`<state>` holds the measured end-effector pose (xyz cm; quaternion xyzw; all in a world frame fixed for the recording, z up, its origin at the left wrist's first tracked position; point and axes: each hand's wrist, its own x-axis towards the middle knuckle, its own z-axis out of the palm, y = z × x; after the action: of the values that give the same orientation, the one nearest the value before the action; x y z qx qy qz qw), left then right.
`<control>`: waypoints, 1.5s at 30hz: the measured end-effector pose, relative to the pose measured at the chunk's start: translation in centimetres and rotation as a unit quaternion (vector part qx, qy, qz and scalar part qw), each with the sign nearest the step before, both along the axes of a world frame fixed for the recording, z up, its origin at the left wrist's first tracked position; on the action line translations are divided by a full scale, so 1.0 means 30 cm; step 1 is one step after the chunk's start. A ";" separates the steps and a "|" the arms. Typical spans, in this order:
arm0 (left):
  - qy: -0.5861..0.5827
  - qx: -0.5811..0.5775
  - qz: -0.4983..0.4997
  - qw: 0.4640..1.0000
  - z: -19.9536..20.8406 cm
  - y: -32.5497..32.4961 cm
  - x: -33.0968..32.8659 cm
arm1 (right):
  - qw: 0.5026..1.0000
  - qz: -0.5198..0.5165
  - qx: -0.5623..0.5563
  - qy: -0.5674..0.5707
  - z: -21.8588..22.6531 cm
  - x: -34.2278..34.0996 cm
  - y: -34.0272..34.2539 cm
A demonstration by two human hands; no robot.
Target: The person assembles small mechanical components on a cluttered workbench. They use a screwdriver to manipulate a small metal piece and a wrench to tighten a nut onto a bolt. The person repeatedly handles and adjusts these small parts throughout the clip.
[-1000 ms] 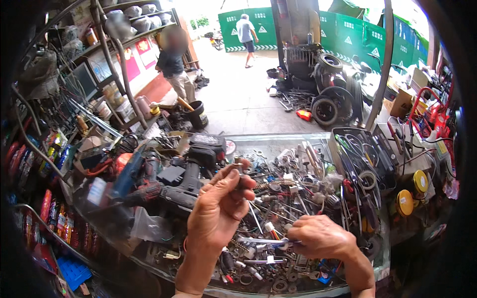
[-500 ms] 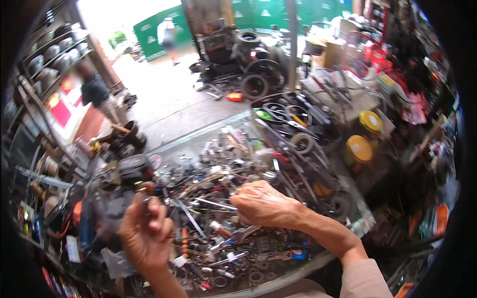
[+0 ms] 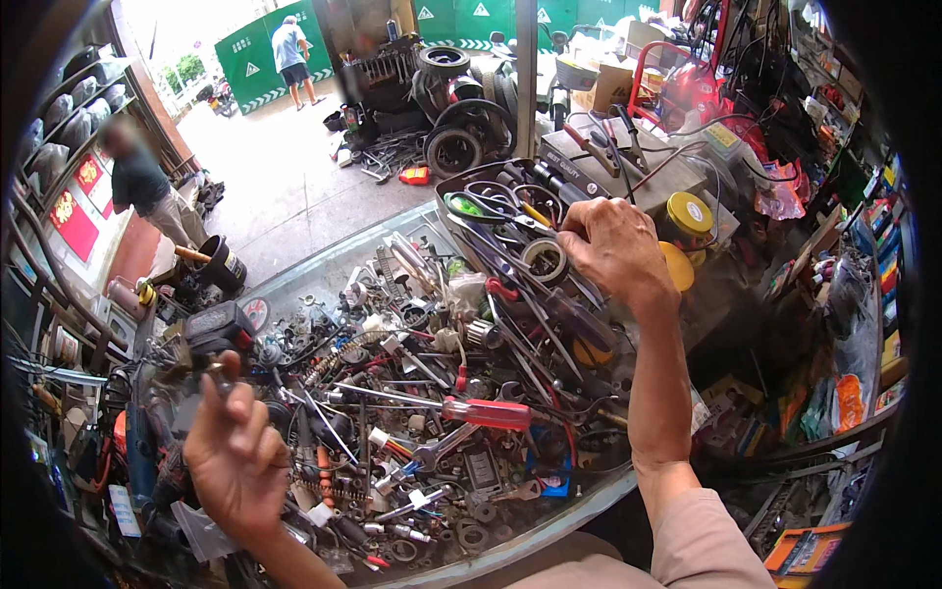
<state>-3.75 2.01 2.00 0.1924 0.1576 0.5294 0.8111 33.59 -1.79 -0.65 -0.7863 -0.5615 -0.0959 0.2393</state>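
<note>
My left hand [image 3: 240,456] is raised at the left, its thumb and forefinger pinching a small metal part [image 3: 218,375] too blurred to name. My right hand [image 3: 623,253] reaches over a tool tray, fingers bent together. Its fingertips meet the grey ends of a scissor-like tool [image 3: 525,220]; whether they grip it or something else is hidden. Just below them lies a roll of tape [image 3: 544,260]. A screwdriver [image 3: 486,413] with a clear red handle rests on the heap of loose parts between my forearms. Under its handle is a combination wrench [image 3: 444,449].
Bolts, springs and wires cover the glass-topped counter [image 3: 368,252]. Yellow-lidded jars [image 3: 690,213] stand beyond my right hand. A black power-tool battery [image 3: 218,329] sits near my left hand. Tyres [image 3: 454,150] and a black bucket [image 3: 224,265] are beyond. Two people stand farther off.
My right hand has left the parts heap and moved up and right to the tool tray. The red screwdriver handle now shows uncovered. My left hand still pinches its part; the whole view has shifted.
</note>
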 end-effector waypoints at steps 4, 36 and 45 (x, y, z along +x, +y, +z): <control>-0.051 0.040 -0.001 0.998 -0.022 0.066 -0.134 | 0.999 -0.018 -0.045 0.013 -0.013 0.023 0.004; 0.017 0.090 -0.010 0.996 0.065 0.069 -0.248 | 0.940 0.318 -0.125 -0.022 0.010 -0.314 -0.013; 0.034 0.102 -0.013 0.994 0.083 0.031 -0.204 | 0.909 0.398 -0.103 -0.072 -0.165 -0.445 -0.047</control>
<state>-9.88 2.93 4.48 0.2936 0.1280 0.5256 0.7881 20.23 -3.21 -5.60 -0.5090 -0.8502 0.0095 0.1343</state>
